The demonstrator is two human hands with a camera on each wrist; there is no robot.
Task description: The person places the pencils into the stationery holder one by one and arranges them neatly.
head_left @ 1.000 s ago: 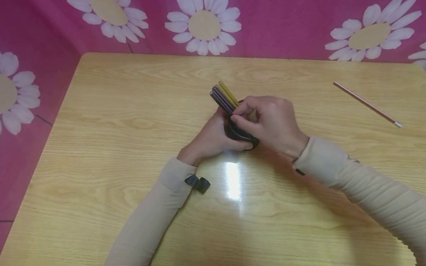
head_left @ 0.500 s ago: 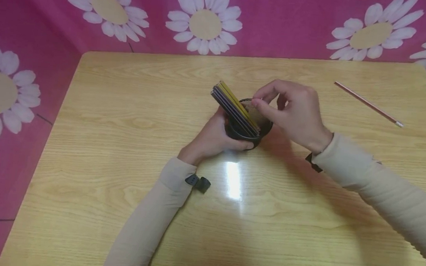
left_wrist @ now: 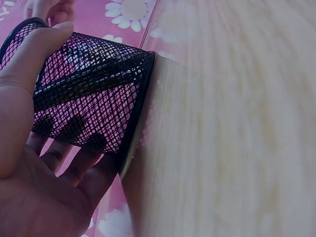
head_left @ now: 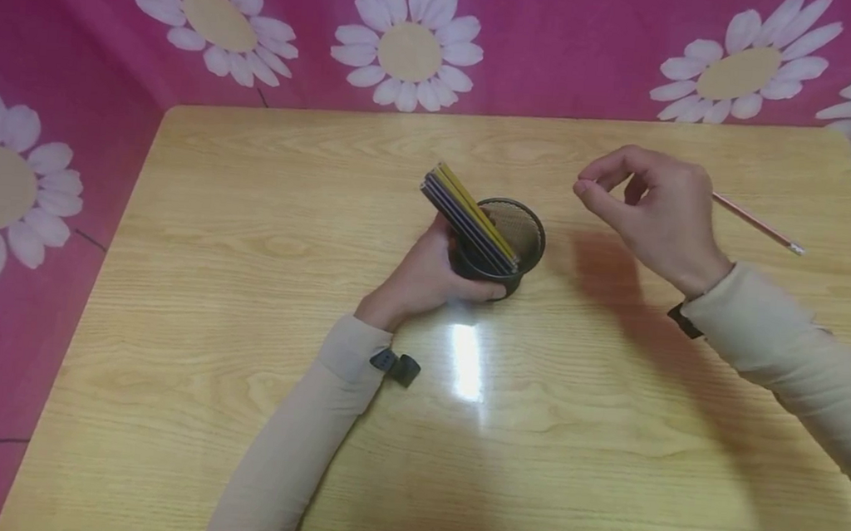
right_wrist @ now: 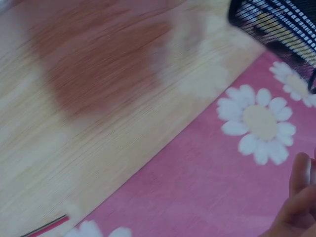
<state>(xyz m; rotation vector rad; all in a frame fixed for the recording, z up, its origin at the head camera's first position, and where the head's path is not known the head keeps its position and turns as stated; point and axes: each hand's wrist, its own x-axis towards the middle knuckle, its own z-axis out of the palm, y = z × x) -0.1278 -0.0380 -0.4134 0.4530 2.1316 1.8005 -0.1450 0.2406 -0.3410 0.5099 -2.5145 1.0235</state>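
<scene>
In the head view my left hand [head_left: 425, 274] grips a black mesh pencil cup [head_left: 532, 234] from its left side, thumb across the near side. The left wrist view shows the fingers wrapped around the mesh cup [left_wrist: 94, 94], its base at the tabletop. Several dark and yellow pencils [head_left: 470, 219] lean together toward the left inside the cup. My right hand [head_left: 658, 209] is raised over the table to the right of the cup, fingers loosely bent, thumb tip near the index tip, with no object visible between them. A reddish striped pencil [head_left: 759, 223] lies beyond it, partly hidden by the hand.
The wooden table [head_left: 233, 417] reflects a bright light patch in front of the cup. A pink cloth with white daisies [head_left: 563, 43] hangs behind the table and on its left.
My right hand has moved from the pencils in the cup rightward and slightly back, toward the lone pencil, now covering its far end. The left hand and cup have stayed in place.
</scene>
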